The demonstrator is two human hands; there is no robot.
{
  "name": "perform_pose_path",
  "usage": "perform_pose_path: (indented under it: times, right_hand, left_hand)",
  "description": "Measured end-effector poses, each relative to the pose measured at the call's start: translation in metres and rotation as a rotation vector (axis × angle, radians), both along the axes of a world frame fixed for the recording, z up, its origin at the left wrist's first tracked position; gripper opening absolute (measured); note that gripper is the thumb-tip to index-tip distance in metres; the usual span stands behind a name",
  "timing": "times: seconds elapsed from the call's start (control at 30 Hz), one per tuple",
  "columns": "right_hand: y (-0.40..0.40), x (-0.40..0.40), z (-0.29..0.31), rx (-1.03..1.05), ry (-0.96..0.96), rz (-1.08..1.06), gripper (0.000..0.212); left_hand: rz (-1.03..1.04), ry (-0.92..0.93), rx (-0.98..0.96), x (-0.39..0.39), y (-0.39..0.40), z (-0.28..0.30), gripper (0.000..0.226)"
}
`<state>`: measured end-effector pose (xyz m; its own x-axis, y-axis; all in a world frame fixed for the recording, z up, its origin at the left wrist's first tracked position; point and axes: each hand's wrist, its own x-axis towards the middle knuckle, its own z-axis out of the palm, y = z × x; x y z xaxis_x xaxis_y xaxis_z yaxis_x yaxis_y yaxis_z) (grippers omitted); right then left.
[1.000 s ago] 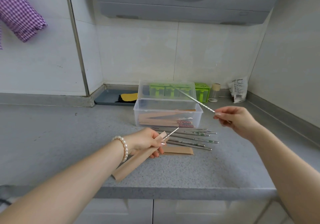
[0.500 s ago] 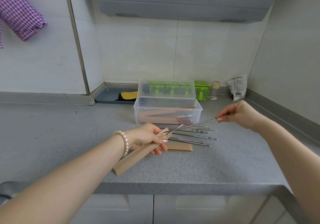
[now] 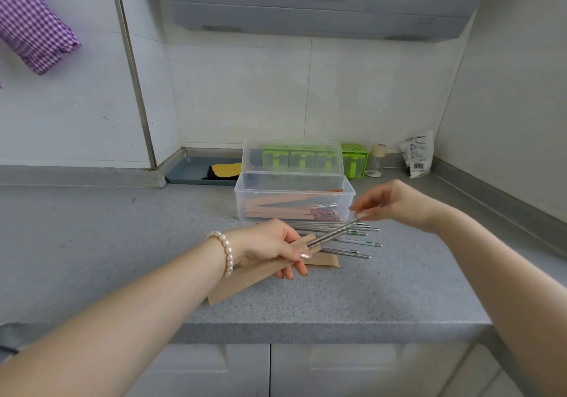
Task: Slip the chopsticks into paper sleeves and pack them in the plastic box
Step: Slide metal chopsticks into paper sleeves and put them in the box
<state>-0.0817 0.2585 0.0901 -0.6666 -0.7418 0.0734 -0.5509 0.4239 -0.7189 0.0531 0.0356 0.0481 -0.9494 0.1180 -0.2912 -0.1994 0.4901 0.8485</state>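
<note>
Item in hand: a pair of slim, silver metal chopsticks, lying at a shallow slant, near ends inside the mouth of a long, flat brown paper sleeve, far ends at the right fingertips.
Left hand: fingers and thumb curled round the open end of the sleeve, holding it just above the grey speckled countertop.
Right hand: fingertips pinching the far ends of the pair, feeding them toward the sleeve.
Loose stock: more bare metal chopsticks lie in a row on the countertop just in front of the box; a spare flat brown sleeve lies beside them, partly under the left hand.
Container: a clear rectangular plastic box with its hinged lid standing open, well within reach; several sleeved pairs already lie inside.
Handling, chopsticks: judged rigid, light and smooth, so likely to slide; a pinch at the far ends keeps both aligned.
Handling, sleeve: judged thin and easily creased or torn at the mouth; best held near the opening, lightly, so the mouth stays open.
Risk: one stick may catch the paper edge or slip out of the pair.
Progress: judged partway, with insertion incomplete.
</note>
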Motion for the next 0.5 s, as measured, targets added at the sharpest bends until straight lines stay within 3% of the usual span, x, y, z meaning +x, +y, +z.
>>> perform_pose_path:
  times: [0.3,0.5]
  right_hand:
    - [-0.044,0.035,-0.025,-0.085,-0.429,0.144,0.057]
    - [-0.061,0.045,-0.031,-0.118,-0.479,0.177,0.069]
  left_hand:
    - [0.006,0.019,0.012,-0.002,0.01,0.0,0.007]
    - [0.013,0.021,0.005,-0.001,0.006,-0.003,0.019]
